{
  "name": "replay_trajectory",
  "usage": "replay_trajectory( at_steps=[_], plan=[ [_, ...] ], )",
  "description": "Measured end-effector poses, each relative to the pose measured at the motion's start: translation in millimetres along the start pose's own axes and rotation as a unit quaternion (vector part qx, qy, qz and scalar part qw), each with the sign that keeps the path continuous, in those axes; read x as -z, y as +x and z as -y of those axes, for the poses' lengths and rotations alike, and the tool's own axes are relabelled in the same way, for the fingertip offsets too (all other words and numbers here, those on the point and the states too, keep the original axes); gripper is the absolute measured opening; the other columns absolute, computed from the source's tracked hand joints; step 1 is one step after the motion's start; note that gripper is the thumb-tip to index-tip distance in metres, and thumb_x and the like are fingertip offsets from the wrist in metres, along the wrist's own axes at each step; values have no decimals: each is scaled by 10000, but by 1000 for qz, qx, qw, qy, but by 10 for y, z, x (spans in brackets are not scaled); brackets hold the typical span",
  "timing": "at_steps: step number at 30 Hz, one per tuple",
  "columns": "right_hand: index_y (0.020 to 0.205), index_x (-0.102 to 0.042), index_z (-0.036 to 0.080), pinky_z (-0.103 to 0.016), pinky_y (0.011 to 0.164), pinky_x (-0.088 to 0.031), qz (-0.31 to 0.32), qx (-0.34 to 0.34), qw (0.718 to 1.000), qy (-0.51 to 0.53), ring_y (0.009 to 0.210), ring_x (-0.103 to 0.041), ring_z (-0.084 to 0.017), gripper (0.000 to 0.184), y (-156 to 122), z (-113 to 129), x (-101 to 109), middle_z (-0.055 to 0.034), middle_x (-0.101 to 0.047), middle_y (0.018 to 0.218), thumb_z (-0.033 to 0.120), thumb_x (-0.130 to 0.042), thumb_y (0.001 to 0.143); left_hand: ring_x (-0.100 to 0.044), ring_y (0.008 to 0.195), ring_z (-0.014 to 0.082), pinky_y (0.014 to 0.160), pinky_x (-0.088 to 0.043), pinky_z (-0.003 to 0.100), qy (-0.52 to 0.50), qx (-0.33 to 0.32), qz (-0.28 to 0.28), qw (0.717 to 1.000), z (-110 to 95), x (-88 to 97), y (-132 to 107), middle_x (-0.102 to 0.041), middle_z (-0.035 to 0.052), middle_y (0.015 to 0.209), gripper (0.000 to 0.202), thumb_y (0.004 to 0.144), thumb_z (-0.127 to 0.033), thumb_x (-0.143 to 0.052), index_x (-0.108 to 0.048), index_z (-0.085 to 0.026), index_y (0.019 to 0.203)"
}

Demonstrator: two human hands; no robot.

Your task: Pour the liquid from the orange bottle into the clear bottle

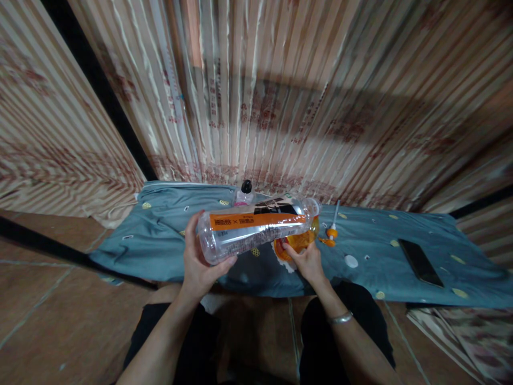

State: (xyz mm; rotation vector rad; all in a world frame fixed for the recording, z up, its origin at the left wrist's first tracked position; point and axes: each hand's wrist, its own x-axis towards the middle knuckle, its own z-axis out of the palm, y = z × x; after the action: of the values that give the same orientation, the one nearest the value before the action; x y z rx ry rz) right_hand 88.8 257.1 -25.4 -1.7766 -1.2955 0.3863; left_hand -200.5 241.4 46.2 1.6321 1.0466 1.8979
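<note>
Above the teal patterned sheet (pixel 377 240), my left hand (pixel 201 271) wraps the base of a tilted clear plastic bottle (pixel 256 227). My right hand (pixel 309 262) clasps an amber bottle (pixel 303 240) near the other's neck.

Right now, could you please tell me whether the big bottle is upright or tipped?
Tipped: the big bottle is held sideways, base end in the left hand, mouth pointing right.
</note>
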Motion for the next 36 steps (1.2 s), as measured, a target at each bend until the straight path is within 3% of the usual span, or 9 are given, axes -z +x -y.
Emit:
replay_trajectory(
  at_steps=[36],
  plan=[
    [992, -630, 231, -514, 827, -637, -2, 4, 1000, 17, 937, -798, -403, 652, 1, 6, 9, -174, -824, 979, 753, -778, 631, -724, 1189, 348, 973, -628, 468, 0, 7, 7, 1000, 26, 35, -10, -654, 158, 1387, 1012, 666, -582, -939, -508, -261, 1523]
  ],
)
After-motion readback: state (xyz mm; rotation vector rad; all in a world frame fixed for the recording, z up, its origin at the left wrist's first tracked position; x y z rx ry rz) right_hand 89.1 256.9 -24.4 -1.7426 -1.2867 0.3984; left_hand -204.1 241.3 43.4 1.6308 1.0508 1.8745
